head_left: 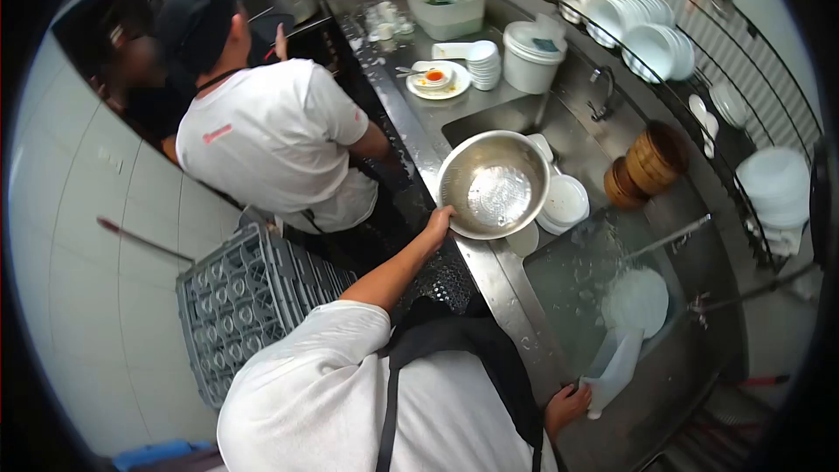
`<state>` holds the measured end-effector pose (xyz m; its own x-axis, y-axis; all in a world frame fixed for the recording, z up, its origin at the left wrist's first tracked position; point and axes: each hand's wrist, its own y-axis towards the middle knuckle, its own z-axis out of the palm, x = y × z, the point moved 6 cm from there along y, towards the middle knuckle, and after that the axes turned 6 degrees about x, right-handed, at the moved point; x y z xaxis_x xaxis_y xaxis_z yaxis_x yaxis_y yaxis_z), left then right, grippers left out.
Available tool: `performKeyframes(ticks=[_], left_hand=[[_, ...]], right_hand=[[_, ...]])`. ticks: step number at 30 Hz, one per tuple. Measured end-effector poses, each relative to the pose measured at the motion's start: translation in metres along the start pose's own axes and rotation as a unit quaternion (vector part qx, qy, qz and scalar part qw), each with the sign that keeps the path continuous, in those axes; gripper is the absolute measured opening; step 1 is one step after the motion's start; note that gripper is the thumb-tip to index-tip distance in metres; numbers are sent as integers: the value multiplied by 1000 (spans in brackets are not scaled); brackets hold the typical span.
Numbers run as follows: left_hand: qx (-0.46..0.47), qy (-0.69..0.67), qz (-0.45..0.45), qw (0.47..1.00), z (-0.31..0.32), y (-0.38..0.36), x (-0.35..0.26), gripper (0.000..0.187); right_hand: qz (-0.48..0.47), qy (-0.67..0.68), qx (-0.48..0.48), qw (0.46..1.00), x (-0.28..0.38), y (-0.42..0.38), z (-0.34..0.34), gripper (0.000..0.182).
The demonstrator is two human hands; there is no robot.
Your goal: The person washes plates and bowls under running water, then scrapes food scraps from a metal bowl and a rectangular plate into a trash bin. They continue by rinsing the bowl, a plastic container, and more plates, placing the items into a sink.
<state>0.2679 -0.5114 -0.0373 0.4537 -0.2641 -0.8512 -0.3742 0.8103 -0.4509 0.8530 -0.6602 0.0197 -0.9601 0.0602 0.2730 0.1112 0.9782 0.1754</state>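
My left hand (442, 222) grips the near rim of a wide stainless steel bowl (516, 157), tilted so its shiny inside faces me. The bowl is above the counter strip between the two sink basins. My right hand (568, 407) is closed around the handle end of a large white plastic dipper (617, 363). The dipper's round end lies in the cloudy water of the near sink basin (559, 275), close to the faucet spout (669, 236). Small white dishes (566, 199) stand beside the bowl, partly hidden by it.
Beyond the far basin are a white bucket (531, 61), stacked white spoons (483, 65), a plate with food remains (439, 87) and a plastic tub (446, 19). Wooden buckets (655, 157) stand right, below a dish rack (699, 0). A co-worker (271, 131) stands left, behind grey crates (240, 297).
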Motion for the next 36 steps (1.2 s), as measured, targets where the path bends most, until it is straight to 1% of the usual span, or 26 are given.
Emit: performKeyframes(ticks=[1, 2, 3, 4, 7, 10, 12, 13, 15, 18, 20, 23, 25, 26, 29, 30, 31, 34, 35, 36], left_hand=[[17, -18, -16, 1000, 1, 5, 3, 46], [47, 2, -57, 997, 16, -27, -24, 53], [70, -49, -61, 994, 13, -23, -17, 54], [81, -38, -69, 994, 14, -42, -29, 54], [99, -69, -90, 989, -8, -57, -26, 49], [61, -35, -117, 991, -44, -89, -41, 45], [32, 19, -137, 990, -69, -122, -58, 43], [18, 44, -149, 988, -85, -139, -61, 42], [-6, 30, -151, 988, -124, -151, -48, 41], [-45, 10, -136, 990, -158, -190, -53, 40], [-75, -3, -125, 989, -170, -207, -52, 40], [-153, -27, -111, 982, -189, -232, -55, 42], [-174, -35, -95, 980, -195, -240, -64, 41], [-182, -38, -87, 979, -195, -240, -70, 41], [-150, -72, -44, 985, -183, -221, -91, 42], [-152, -92, -20, 984, -158, -217, -114, 43], [-134, -137, 5, 982, -135, -209, -134, 45], [-40, -151, 52, 986, -109, -145, -186, 43], [-2, -149, 68, 986, -101, -118, -210, 41], [3, -151, 92, 984, -89, -93, -238, 40]], right_hand=[[12, -12, -1, 1000, -4, -2, 4, 38], [14, -24, 1, 1000, -7, -2, 8, 38], [15, -41, 3, 999, -11, -4, 11, 38], [15, -57, 5, 998, -13, -2, 15, 38], [60, -82, 94, 990, -3, 8, 11, 38], [-12, -65, 15, 998, -26, 7, 33, 54], [-15, -75, 0, 997, -27, 9, 33, 51], [-14, -81, 5, 997, -27, 11, 34, 50], [-15, -96, 20, 995, -25, 15, 33, 47], [-11, -111, 44, 993, -19, 16, 32, 43], [2, -120, 57, 991, -18, 16, 30, 41], [9, -126, 92, 988, -14, 15, 28, 37], [11, -127, 111, 986, -12, 10, 26, 35], [8, -114, 109, 988, -7, 9, 21, 34], [-10, -77, 90, 993, -1, 8, 15, 33], [-21, -69, 77, 994, -3, 7, 16, 33], [-33, -60, 65, 996, -4, 5, 17, 33], [-50, -7, 59, 997, -4, 6, 16, 28], [-31, 6, 73, 997, 3, 10, 13, 26], [-12, 17, 86, 996, 10, 16, 7, 24]])
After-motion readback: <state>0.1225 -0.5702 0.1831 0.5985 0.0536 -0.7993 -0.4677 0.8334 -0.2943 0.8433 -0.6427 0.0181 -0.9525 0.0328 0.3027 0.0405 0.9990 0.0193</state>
